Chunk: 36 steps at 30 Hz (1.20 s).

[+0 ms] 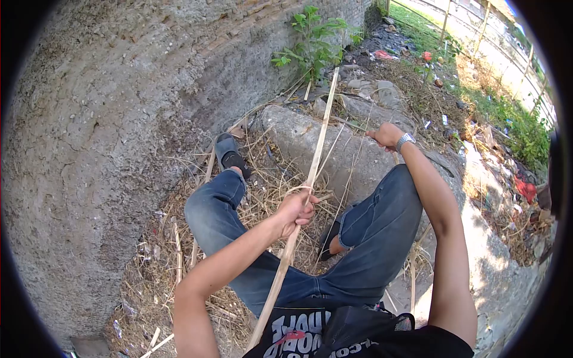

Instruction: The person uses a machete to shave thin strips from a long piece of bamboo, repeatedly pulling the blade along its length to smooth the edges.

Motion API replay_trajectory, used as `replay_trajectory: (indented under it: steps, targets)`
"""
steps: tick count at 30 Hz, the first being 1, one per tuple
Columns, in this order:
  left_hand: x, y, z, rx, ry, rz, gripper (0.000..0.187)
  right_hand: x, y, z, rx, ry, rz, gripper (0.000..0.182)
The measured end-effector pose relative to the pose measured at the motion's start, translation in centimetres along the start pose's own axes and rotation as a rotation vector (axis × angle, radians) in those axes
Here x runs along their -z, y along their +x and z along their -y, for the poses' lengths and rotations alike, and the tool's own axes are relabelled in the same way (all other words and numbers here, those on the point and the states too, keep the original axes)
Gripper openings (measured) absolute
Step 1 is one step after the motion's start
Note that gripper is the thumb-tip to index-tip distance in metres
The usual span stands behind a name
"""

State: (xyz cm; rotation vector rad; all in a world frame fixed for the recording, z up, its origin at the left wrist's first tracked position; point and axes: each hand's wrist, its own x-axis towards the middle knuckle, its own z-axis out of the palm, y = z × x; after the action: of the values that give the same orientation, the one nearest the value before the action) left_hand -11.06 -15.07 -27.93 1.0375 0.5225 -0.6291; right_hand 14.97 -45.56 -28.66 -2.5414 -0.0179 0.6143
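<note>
My left hand [296, 209] is wrapped around a long, pale bamboo strip [322, 131]. The strip slants from beside my body up and away past the rock. A thin pale fibre loops over the strip just above my fingers. My right hand [387, 136], with a metal watch [405, 141] at the wrist, is held out over the rock. Its fingers are curled, and what they hold is too small to make out. Thin light strands [354, 161] hang just left of it.
A large grey rock [292, 128] lies ahead of my bent knees. Bamboo shavings [268, 200] cover the ground between my feet. A rough wall [119, 137] rises on the left. A leafy plant [313, 45] grows at its base. Litter and grass spread to the right.
</note>
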Motion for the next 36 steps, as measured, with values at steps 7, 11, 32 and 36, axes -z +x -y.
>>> replay_trajectory:
  steps: [7,11,32,36]
  targets:
    - [0.7,-4.8,-7.1,-0.065,-0.302,0.375,0.05,-2.0,-0.4,3.4,0.189,0.288,0.107,0.058]
    - [-1.2,-7.8,-9.5,-0.175,-0.252,0.52,0.058,-4.0,-2.8,8.5,0.234,0.535,0.217,0.064]
    - [-6.3,-7.8,-9.6,-0.438,-0.107,0.691,0.07,-13.7,4.1,13.2,0.62,0.581,0.542,0.024]
    - [-2.6,-10.7,-8.5,-0.499,-0.009,0.529,0.08,-8.0,2.0,15.5,0.386,0.218,-0.169,0.038]
